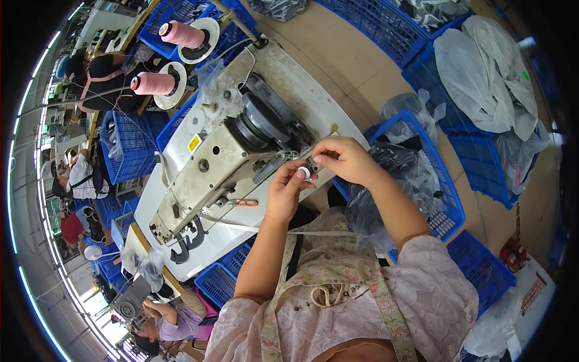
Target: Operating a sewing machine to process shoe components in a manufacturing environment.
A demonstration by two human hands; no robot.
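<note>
My left hand (286,192) grips a small round white bobbin (304,173) between thumb and fingers, at the end of the sewing machine. Just beyond it, to the right, my right hand (342,159) has thumb and forefinger pinched together; whether a thread is between them is too fine to see. Both hands are beside the grey-beige industrial sewing machine (208,166), with its dark round handwheel (265,117) close by. Orange-handled thread snips (246,203) lie on the white machine table (325,99) to the left of my left wrist.
Two pink thread cones (184,35) (154,83) stand on a stand at the upper left. A blue basket (453,211) with clear plastic bags of dark pieces is beside my right arm. More blue crates (473,163) stand at the right. Other people work at the far left.
</note>
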